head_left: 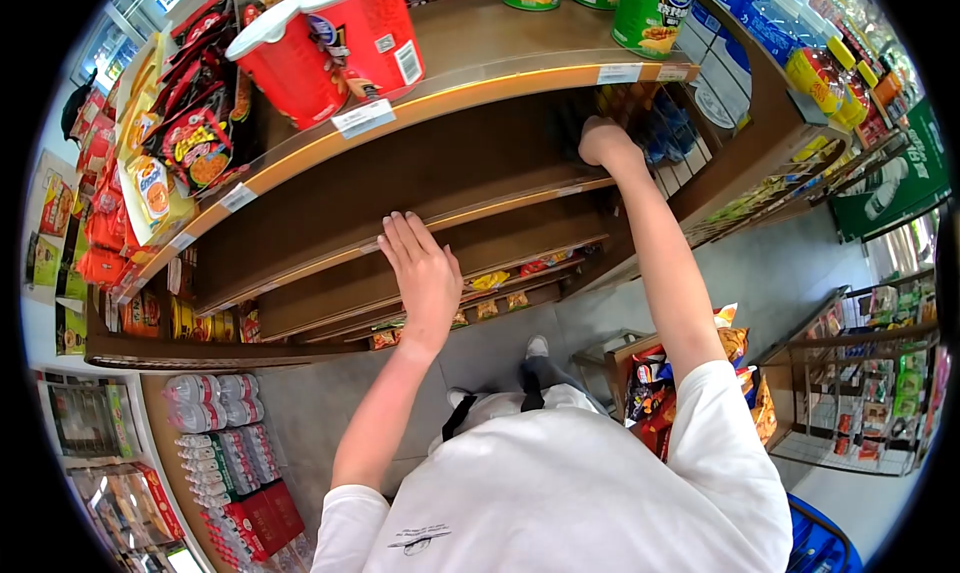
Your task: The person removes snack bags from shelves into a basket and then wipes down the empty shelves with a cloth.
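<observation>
My left hand (425,281) lies with its fingers stretched out on the front edge of a brown shelf (400,168) in the middle of the rack. My right hand (608,145) reaches in at the right end of that same shelf, its fingers curled and partly hidden. Something dark and blurred (571,133) shows at its fingertips, too unclear to name. Above my hands, on the upper shelf (490,48), stand red instant noodle cups (365,33) and green snack cans (653,13).
Noodle packets (195,138) hang at the upper left. Lower shelves hold small snack bags (490,281). Bottled drinks (840,73) stand beyond the rack's right side. Behind me at right is a box of snack bags (655,393); packs of bottled water (215,403) sit at lower left.
</observation>
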{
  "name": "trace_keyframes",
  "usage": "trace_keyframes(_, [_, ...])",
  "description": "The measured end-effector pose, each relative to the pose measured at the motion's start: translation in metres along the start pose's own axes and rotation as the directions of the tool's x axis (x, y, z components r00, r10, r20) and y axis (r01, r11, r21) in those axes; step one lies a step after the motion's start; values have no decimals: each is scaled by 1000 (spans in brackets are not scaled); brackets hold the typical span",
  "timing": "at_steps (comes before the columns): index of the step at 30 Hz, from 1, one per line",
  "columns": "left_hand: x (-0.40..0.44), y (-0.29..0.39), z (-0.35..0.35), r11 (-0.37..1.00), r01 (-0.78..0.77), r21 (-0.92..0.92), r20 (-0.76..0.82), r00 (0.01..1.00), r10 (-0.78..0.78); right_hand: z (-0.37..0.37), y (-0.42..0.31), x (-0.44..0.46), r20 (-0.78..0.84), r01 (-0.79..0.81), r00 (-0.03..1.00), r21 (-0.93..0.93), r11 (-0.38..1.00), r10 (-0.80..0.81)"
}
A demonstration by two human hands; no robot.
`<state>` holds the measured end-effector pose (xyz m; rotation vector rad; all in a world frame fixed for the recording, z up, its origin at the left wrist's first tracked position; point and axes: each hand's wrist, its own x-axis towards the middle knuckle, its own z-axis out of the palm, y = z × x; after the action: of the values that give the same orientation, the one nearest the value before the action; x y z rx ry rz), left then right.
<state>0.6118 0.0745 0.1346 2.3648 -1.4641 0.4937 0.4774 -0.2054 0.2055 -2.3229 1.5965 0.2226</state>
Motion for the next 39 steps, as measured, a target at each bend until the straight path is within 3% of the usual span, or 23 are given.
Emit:
trace_keyframes(2, [-1,-1,0,1000,-5,-26,10,1000,5,-5,-10,-9,5,-24,1000,-45,999,24])
trace_keyframes(4, [-3,-3,-2,998,26,-60,17,1000,-25,24,16,47,-88,75,993,-55,996,-79])
trace_keyframes(6, [-4,-6,-6,983,10,-184,21,1000,-6,19,5,16,-418,371,861,124,920,-291])
trace_keyframes(9, [-18,-15,-16,947,16,-322,-45,998,-33,31,-40,-10,-581,600,707,191,777,-404])
trace_keyframes(11, [-39,-26,-29,908,6,-419,-96,994,-51,30,-83,-41,-592,707,657,270,654,-466])
trace_keyframes(12, [-52,-34,-34,880,5,-476,-114,991,-67,35,-104,-52,-643,782,580,267,563,-501])
trace_keyframes(14, [-82,-52,-42,869,76,-489,-143,976,-166,36,-149,-79,-573,806,577,288,517,-582])
trace_keyframes(17, [-124,-87,-53,809,249,-532,-95,932,-350,62,-211,-93,-594,909,415,236,344,-690])
trace_keyframes(21, [-184,-135,-68,705,434,-561,-91,814,-574,98,-289,-102,-583,922,387,248,297,-714])
trace_keyframes(23, [-215,-155,-76,654,488,-579,-106,750,-653,114,-329,-104,-681,929,365,217,301,-635])
trace_keyframes(24, [-230,-163,-80,614,523,-591,-100,708,-700,120,-348,-104,-682,919,391,250,305,-618])
trace_keyframes(27, [-272,-177,-99,575,588,-569,-124,629,-767,126,-399,-121,-542,759,643,542,360,-541])
trace_keyframes(28, [-278,-186,-101,556,601,-574,-111,615,-780,128,-418,-128,-563,774,625,538,335,-541])
trace_keyframes(30, [-297,-195,-105,528,622,-578,-101,587,-803,133,-440,-136,-598,794,604,392,465,-527])
trace_keyframes(32, [-309,-208,-108,483,654,-583,-62,556,-829,135,-456,-144,-571,808,582,329,489,-579])
trace_keyframes(34, [-317,-218,-103,438,696,-568,-25,518,-855,149,-474,-137,-711,881,458,284,377,-534])
trace_keyframes(35, [-318,-223,-99,442,693,-569,-35,517,-855,152,-480,-134,-704,880,459,279,384,-542])
trace_keyframes(37, [-308,-229,-103,420,703,-574,-4,511,-860,149,-496,-143,-584,812,584,402,424,-564])
trace_keyframes(39, [-296,-238,-102,405,714,-571,20,505,-863,150,-512,-140,-539,847,529,381,370,-656])
